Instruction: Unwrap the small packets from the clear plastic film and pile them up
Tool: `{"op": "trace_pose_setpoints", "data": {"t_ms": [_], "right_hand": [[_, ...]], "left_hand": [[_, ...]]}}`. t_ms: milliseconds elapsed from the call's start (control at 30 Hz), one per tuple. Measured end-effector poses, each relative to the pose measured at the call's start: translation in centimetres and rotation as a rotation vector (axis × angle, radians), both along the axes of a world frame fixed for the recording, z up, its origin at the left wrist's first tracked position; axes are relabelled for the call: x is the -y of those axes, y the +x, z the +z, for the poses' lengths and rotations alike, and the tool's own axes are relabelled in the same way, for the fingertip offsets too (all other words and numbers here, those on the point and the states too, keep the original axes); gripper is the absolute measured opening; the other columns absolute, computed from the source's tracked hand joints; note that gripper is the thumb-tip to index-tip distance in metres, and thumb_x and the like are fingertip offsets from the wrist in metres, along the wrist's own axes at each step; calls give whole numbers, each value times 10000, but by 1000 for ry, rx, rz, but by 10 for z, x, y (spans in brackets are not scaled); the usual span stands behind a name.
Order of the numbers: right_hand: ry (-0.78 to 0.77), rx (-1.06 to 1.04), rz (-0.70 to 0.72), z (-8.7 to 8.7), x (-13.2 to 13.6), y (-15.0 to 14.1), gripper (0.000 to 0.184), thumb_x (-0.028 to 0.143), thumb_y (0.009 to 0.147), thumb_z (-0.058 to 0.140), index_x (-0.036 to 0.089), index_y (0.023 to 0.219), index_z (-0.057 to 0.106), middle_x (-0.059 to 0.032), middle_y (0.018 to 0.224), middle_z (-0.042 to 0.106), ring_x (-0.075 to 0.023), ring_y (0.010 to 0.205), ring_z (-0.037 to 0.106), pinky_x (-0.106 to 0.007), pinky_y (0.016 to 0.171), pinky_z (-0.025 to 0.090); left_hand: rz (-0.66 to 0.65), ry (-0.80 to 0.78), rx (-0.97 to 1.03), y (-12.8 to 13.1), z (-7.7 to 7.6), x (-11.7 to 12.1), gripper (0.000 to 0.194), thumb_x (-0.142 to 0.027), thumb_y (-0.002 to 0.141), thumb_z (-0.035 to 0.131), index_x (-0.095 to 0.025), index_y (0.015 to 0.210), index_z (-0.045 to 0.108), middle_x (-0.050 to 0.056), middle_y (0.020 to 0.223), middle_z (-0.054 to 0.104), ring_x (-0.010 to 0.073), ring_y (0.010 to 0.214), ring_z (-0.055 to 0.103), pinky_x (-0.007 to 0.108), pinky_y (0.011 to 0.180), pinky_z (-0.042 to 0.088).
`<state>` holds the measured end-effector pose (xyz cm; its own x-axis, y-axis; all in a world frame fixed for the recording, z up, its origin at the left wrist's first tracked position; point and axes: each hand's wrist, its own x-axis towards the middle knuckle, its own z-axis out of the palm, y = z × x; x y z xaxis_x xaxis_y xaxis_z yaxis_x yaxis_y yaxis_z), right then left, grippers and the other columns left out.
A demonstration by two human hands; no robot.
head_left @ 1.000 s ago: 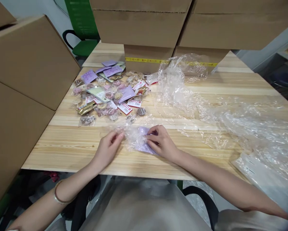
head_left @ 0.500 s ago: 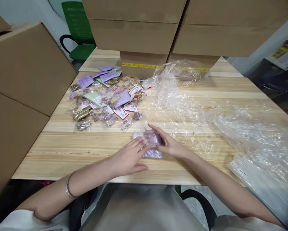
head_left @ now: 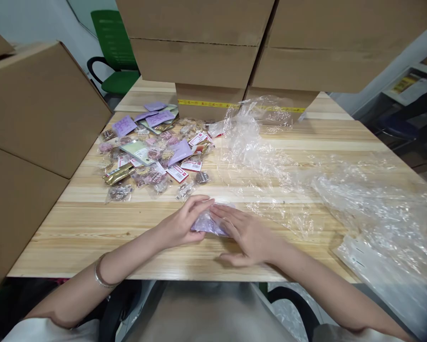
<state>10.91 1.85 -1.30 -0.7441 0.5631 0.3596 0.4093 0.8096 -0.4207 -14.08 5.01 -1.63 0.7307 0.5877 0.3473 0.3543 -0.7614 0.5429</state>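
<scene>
A small purple packet wrapped in clear plastic (head_left: 208, 222) lies on the wooden table (head_left: 92, 223) near its front edge. My left hand (head_left: 185, 223) is curled over the packet's left end, fingers gripping it. My right hand (head_left: 247, 235) lies flat on the packet's right side, fingers stretched out and pressing down. A metal bangle (head_left: 101, 275) sits on my left wrist.
A pile of small packets and red-and-white labelled cards (head_left: 152, 147) lies at the back left. Crumpled clear plastic sheeting (head_left: 341, 190) covers the right half of the table. Large cardboard boxes (head_left: 38, 109) stand at the left and at the back (head_left: 199, 57). A green chair (head_left: 115, 52) stands behind.
My left hand has closed round the packet's left end, and my right hand has slid on top of it and flattened. The camera has tipped slightly downward.
</scene>
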Motion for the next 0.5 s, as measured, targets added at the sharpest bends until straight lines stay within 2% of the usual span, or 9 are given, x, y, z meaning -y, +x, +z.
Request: {"op": "trace_pose_setpoints", "data": {"t_ms": [33, 67, 133, 167, 267, 300, 367, 433, 500], "right_hand": [[-6, 18, -20, -1, 0, -2, 708, 382, 859, 602, 39, 1443, 395, -259, 1422, 497, -362, 1386, 402, -571, 1071, 436], [-11, 28, -52, -1, 0, -5, 639, 347, 887, 576, 37, 1424, 418, -259, 1412, 509, -354, 1384, 410, -567, 1072, 439], [-28, 21, -114, 0, -1, -7, 416, 205, 954, 459, 92, 1350, 513, -209, 1355, 582, -305, 1340, 482, -527, 1050, 475], [-46, 7, -141, 3, -2, -5, 369, 170, 971, 416, 128, 1310, 555, -177, 1312, 624, -284, 1281, 548, -501, 1011, 513], [-147, -92, -297, 21, -5, 14, 278, 288, 980, 479, 219, 1194, 644, -96, 1089, 737, -247, 896, 723, -411, 737, 608], [-199, -147, -409, 31, -7, 26, 258, 356, 957, 535, 234, 1139, 672, -72, 966, 757, -225, 734, 717, -373, 623, 594], [-319, -280, -718, 50, -15, 59, 278, 468, 876, 641, 233, 1007, 710, -32, 714, 717, -175, 503, 614, -304, 451, 498], [-427, -421, -1059, 67, -32, 101, 320, 506, 795, 718, 202, 895, 709, -13, 587, 630, -137, 434, 514, -262, 382, 400], [-473, -550, -1298, 77, -58, 150, 286, 451, 768, 753, 177, 792, 672, -19, 615, 606, -112, 481, 495, -234, 404, 375]], "left_hand": [[3, -41, -5, 0, -1, -1, 781, -148, 820, 635, -219, 1513, 281, 157, 1367, 512, 266, 1296, 502, 416, 1061, 457], [8, -88, -7, 1, -1, -3, 768, -151, 829, 629, -228, 1514, 288, 145, 1367, 531, 254, 1280, 521, 403, 1059, 457], [39, -172, 48, 4, 1, -5, 727, -172, 850, 625, -224, 1502, 308, 124, 1314, 596, 227, 1213, 579, 377, 1039, 468], [73, -192, 99, 5, 2, -5, 703, -189, 859, 630, -215, 1490, 321, 123, 1293, 615, 221, 1198, 590, 375, 1037, 466], [213, -159, 230, 8, 7, -5, 574, -237, 894, 620, -203, 1422, 396, 133, 1311, 596, 234, 1265, 533, 421, 1095, 398], [264, -145, 264, 7, 8, -5, 515, -249, 913, 597, -203, 1395, 423, 134, 1323, 582, 239, 1289, 507, 440, 1114, 369], [352, -189, 318, 4, 8, -6, 405, -271, 952, 531, -201, 1346, 466, 125, 1296, 588, 234, 1275, 510, 445, 1116, 356], [433, -316, 364, 1, 7, -9, 346, -315, 975, 485, -195, 1300, 497, 111, 1219, 622, 220, 1200, 558, 416, 1077, 396], [518, -431, 395, 1, 5, -13, 329, -380, 971, 483, -190, 1235, 537, 99, 1160, 645, 220, 1163, 576, 398, 1056, 411]]}}
